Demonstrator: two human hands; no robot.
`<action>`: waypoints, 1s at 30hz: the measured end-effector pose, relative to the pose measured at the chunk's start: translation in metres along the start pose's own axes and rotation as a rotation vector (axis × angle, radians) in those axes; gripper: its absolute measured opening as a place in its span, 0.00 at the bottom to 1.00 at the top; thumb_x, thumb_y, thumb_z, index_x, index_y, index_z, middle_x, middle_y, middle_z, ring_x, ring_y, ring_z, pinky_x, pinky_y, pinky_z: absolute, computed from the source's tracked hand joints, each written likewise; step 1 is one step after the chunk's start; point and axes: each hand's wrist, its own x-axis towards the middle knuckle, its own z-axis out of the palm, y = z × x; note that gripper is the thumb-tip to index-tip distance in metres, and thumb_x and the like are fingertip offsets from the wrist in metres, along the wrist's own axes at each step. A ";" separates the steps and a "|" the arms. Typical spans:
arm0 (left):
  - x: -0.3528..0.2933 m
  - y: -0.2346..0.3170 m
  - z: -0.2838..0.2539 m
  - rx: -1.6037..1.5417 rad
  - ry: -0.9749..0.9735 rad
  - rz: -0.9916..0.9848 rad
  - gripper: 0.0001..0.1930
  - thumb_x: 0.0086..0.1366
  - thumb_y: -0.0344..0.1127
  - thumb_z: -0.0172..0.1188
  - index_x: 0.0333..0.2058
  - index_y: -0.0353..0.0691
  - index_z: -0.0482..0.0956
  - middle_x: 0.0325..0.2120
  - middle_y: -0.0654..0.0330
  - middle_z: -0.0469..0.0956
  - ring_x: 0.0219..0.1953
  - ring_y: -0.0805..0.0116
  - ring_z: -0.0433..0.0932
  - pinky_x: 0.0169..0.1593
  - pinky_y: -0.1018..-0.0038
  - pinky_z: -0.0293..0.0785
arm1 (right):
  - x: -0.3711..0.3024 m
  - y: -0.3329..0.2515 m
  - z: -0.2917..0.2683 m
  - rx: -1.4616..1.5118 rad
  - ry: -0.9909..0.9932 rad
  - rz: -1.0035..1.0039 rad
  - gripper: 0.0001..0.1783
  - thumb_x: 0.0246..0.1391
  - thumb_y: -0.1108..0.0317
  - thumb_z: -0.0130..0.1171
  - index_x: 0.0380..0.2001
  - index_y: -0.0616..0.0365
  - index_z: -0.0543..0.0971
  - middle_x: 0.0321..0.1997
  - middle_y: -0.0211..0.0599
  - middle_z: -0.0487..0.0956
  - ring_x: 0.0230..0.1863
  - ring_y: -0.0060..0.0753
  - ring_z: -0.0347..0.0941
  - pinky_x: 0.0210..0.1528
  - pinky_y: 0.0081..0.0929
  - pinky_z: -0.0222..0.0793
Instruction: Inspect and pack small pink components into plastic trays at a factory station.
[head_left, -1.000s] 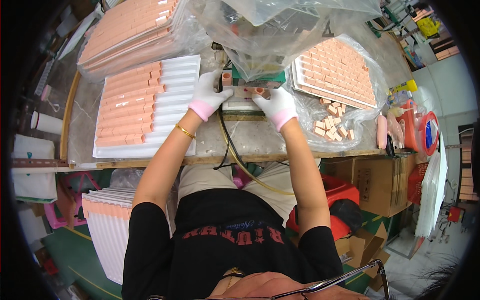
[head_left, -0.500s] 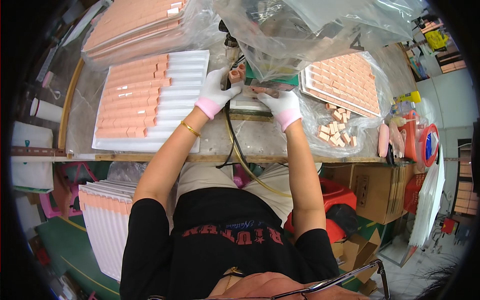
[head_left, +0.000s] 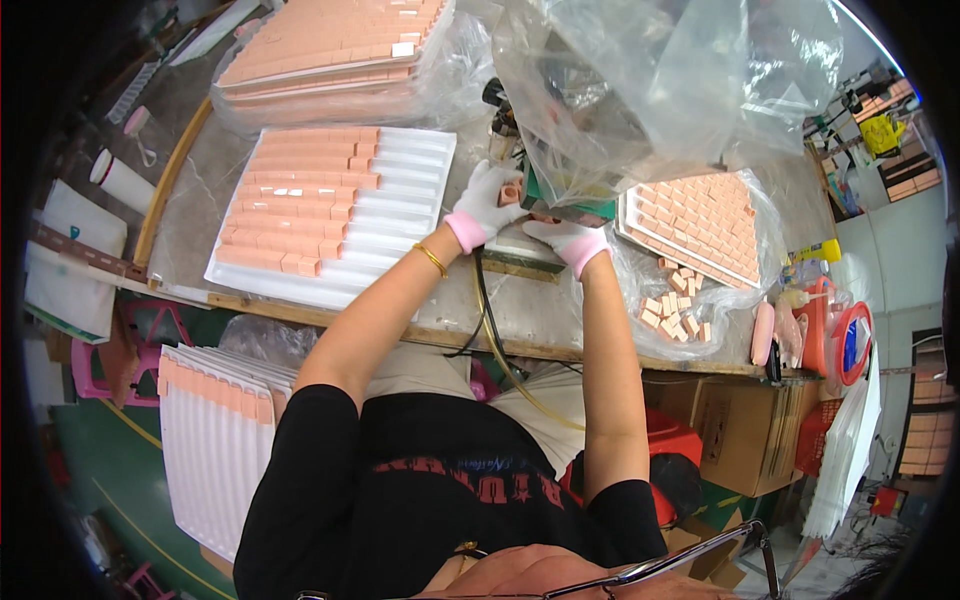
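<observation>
Both my hands wear white gloves with pink cuffs. My left hand (head_left: 485,208) curls round small salmon-pink blocks (head_left: 511,192) with round hollows, at the left side of a green machine (head_left: 568,205). Reaching in from the right, my right hand (head_left: 570,240) has its fingers bent at the machine's lower front edge. The machine and the hand itself hide what those fingertips pinch. A white ridged tray (head_left: 400,215) lies left of my hands, with rows of pink blocks (head_left: 300,205) across its left part.
Clear plastic sheeting (head_left: 660,90) drapes over the machine. A block-filled tray (head_left: 695,225) and loose blocks (head_left: 675,312) lie at right. Stacked trays (head_left: 330,60) stand at the back left. A hose (head_left: 487,310) runs over the bench edge. Tools and a red basket (head_left: 852,345) crowd the right end.
The whole view has shifted, so the bench appears lower and further right. My left hand has moved in closer to the blocks by the machine; my right hand stays at its front.
</observation>
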 end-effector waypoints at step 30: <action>-0.392 0.138 -0.337 0.252 0.313 -1.109 0.19 0.53 0.36 0.66 0.43 0.37 0.75 0.34 0.64 0.78 0.35 0.76 0.74 0.43 0.76 0.72 | -0.110 -0.232 0.276 0.318 -0.589 -0.602 0.19 0.54 0.56 0.57 0.43 0.59 0.75 0.43 0.48 0.77 0.37 0.40 0.78 0.42 0.30 0.73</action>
